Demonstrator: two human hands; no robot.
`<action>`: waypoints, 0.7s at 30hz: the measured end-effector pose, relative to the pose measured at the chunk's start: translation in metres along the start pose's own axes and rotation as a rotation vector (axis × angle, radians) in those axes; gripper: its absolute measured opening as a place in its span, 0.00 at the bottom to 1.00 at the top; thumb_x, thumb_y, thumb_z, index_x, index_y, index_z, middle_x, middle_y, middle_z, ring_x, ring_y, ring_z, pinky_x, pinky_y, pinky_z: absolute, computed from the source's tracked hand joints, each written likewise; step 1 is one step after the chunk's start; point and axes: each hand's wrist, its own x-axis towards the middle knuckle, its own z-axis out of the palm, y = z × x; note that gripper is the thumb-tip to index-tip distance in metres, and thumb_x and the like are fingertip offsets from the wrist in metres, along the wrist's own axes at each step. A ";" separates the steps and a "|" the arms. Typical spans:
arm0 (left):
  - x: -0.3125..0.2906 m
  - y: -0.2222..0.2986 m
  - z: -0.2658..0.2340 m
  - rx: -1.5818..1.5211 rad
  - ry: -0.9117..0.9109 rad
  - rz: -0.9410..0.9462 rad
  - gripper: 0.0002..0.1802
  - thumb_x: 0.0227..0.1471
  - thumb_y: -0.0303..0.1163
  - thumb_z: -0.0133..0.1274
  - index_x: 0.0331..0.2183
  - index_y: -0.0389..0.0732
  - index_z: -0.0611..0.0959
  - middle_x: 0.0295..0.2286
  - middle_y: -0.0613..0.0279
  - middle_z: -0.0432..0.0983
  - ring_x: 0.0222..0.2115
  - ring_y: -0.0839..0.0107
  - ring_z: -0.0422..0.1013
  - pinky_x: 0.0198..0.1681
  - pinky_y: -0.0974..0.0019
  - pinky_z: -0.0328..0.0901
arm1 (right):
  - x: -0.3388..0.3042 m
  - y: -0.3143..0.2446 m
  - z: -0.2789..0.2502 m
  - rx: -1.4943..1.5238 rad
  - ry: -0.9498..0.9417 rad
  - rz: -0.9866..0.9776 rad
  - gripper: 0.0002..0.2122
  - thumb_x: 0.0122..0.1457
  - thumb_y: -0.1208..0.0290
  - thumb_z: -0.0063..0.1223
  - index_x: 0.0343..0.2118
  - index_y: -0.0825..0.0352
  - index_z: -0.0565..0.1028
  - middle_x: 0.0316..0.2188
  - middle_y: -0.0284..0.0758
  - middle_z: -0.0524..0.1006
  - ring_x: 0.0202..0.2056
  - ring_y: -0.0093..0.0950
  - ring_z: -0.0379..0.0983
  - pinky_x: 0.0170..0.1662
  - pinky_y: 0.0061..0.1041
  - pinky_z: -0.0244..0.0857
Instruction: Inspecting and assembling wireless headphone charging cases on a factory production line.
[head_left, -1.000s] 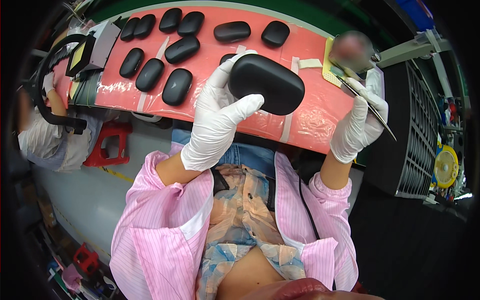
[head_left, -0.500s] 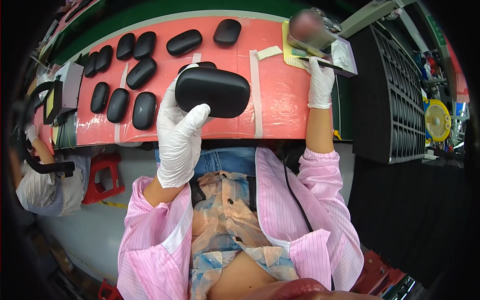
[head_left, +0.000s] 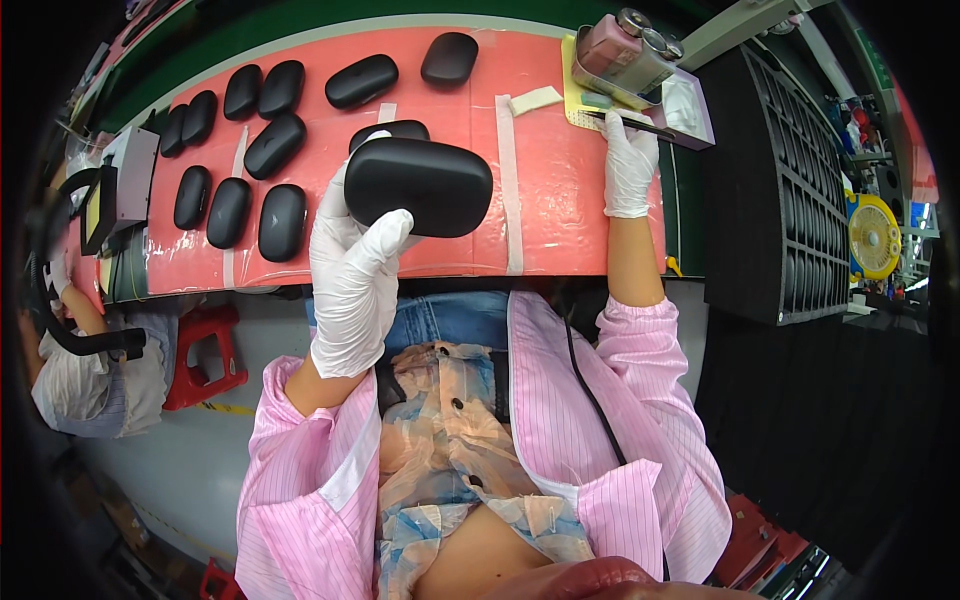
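The black rounded case (head_left: 420, 187), long axis roughly side to side, extended rightward from the left hand (head_left: 350, 275), whose fingers gripped its left part above the pink worktop (head_left: 575, 220); the right hand (head_left: 631, 172), well apart, pinched a slim dark tool (head_left: 653, 128) at the yellow pad (head_left: 572, 100)

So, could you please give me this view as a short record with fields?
Left hand: gloved in white, holding a black rounded case above the mat
Right hand: gloved in white, holding a slim dark tool beside the yellow pad
Work surface: pink mat with light tape strips
On the mat: more black cases, one partly hidden behind the held case; a whitish block
Upper right: bottles with metal caps
Far right: black slotted rack, yellow fan
Left side: red stool, a co-worker's sleeve
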 end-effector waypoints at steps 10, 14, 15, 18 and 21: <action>0.001 0.000 -0.007 0.001 0.036 0.000 0.28 0.51 0.21 0.54 0.54 0.35 0.68 0.48 0.60 0.70 0.49 0.70 0.68 0.54 0.64 0.65 | -0.017 -0.030 0.015 -0.671 -0.090 -0.249 0.06 0.58 0.77 0.55 0.37 0.71 0.74 0.32 0.35 0.77 0.34 0.22 0.74 0.41 0.21 0.69; 0.002 0.000 -0.007 0.017 0.024 -0.010 0.28 0.51 0.21 0.54 0.54 0.35 0.68 0.48 0.60 0.70 0.48 0.70 0.69 0.54 0.64 0.65 | -0.006 -0.008 0.001 -0.198 0.027 -0.081 0.07 0.58 0.77 0.54 0.38 0.71 0.71 0.33 0.33 0.76 0.35 0.21 0.74 0.39 0.22 0.69; 0.003 -0.001 -0.007 0.012 0.026 -0.013 0.27 0.51 0.21 0.54 0.54 0.35 0.68 0.48 0.60 0.70 0.48 0.70 0.69 0.53 0.64 0.66 | -0.005 -0.008 0.001 -0.144 0.030 -0.023 0.07 0.59 0.78 0.54 0.39 0.72 0.71 0.35 0.34 0.75 0.36 0.22 0.73 0.39 0.22 0.70; 0.004 -0.002 -0.008 0.003 0.026 -0.029 0.27 0.51 0.22 0.54 0.53 0.35 0.69 0.47 0.60 0.71 0.47 0.70 0.70 0.53 0.63 0.67 | -0.004 -0.006 0.001 -0.074 0.038 0.050 0.09 0.59 0.79 0.53 0.41 0.73 0.69 0.37 0.35 0.75 0.38 0.22 0.73 0.40 0.21 0.71; 0.006 -0.003 -0.007 -0.004 0.022 -0.043 0.26 0.51 0.22 0.54 0.53 0.35 0.69 0.47 0.59 0.71 0.47 0.70 0.70 0.52 0.63 0.68 | -0.004 -0.008 0.004 -0.021 0.046 0.070 0.09 0.59 0.79 0.52 0.42 0.74 0.69 0.37 0.36 0.75 0.37 0.22 0.74 0.40 0.21 0.72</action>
